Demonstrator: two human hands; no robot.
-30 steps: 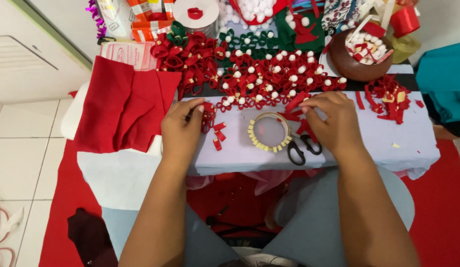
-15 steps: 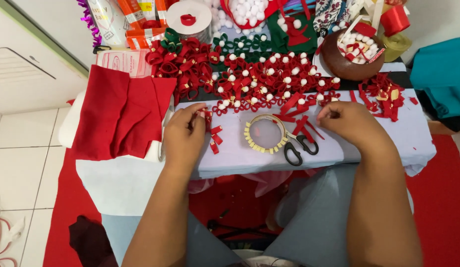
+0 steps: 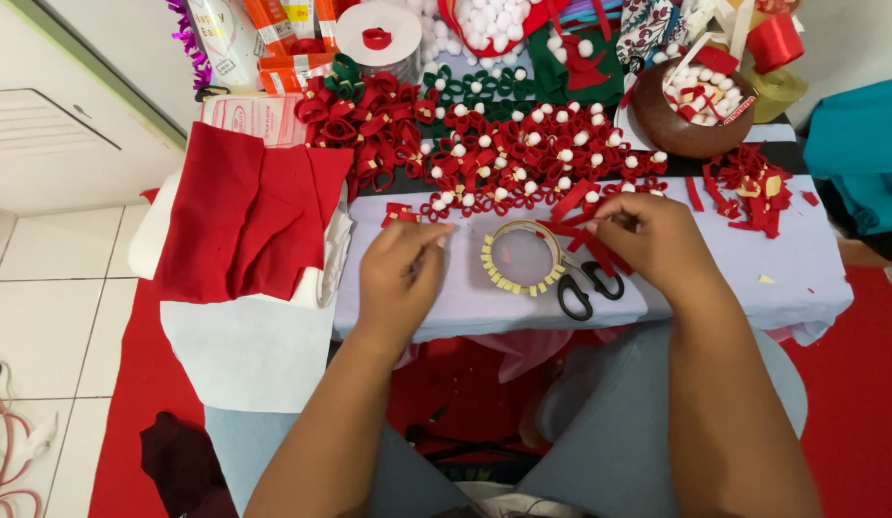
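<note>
- Pinching tight, the left hand (image 3: 400, 273) has its fingertips (image 3: 436, 233) closed on something very small; it is too tiny for me to tell what. A little red bow piece (image 3: 400, 213) lies just past those fingertips, touching or nearly so.
- Far to the left, a folded red felt cloth (image 3: 245, 221) hangs over white sheets, well apart from both hands.
- Between the two hands sits a tape ring with yellow tabs (image 3: 523, 257), flat on the pale lilac board (image 3: 782, 269).
- Black scissors (image 3: 585, 286) lie just right of the ring, handles toward the person, blades hidden under red strips.
- Closed too, the right hand (image 3: 657, 242) pinches the end of a red felt strip (image 3: 573, 200). The strip runs up and to the left from the fingers, long way slanted toward the pile of bows.
- So the strip is nearer the right hand, and the bow piece is nearer the left.
- Both hands rest palm down on the board, wrists low, forearms coming up from the lap.
- Behind them lies a big heap of red bows with white pom-poms (image 3: 523, 158).
- On the right stands a brown bowl (image 3: 676, 129) with more bits, and red felt scraps (image 3: 748, 187) beside it.
</note>
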